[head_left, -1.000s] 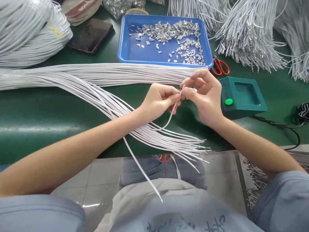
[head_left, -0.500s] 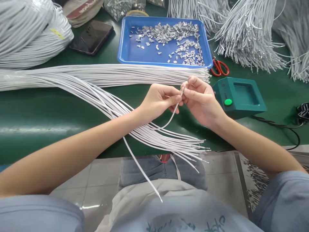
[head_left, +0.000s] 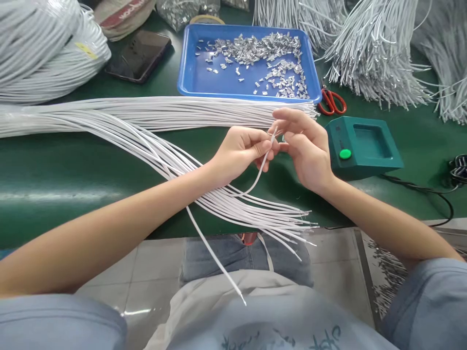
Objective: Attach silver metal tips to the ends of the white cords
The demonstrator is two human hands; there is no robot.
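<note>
My left hand (head_left: 242,150) is closed in a pinch on a white cable (head_left: 260,171) just below its end. The bare, thin tip of that cable points up past my thumb. Close beside the tip is my right hand (head_left: 304,148), its fingers apart and the index finger stretched over toward the tip. Whether a right fingertip touches the wire I cannot tell. From my left hand the cable curves down to a fanned bunch of white cables (head_left: 233,206) under my left forearm. Their stripped ends lie at the table's front edge, and one cable hangs over it.
A blue tray (head_left: 207,87) holds many small metal terminals. Red-handled scissors (head_left: 332,102) and a green device with a lit button (head_left: 375,146) stand right. A straight cable bundle (head_left: 164,114), a phone (head_left: 140,56), a coiled cable bundle (head_left: 44,48) and hanging grey cables (head_left: 375,48) lie behind.
My right fingers have let go of the cable's tip and spread apart, with the hand shifted slightly. The tip now shows bare. My left hand keeps its pinch, almost unmoved.
</note>
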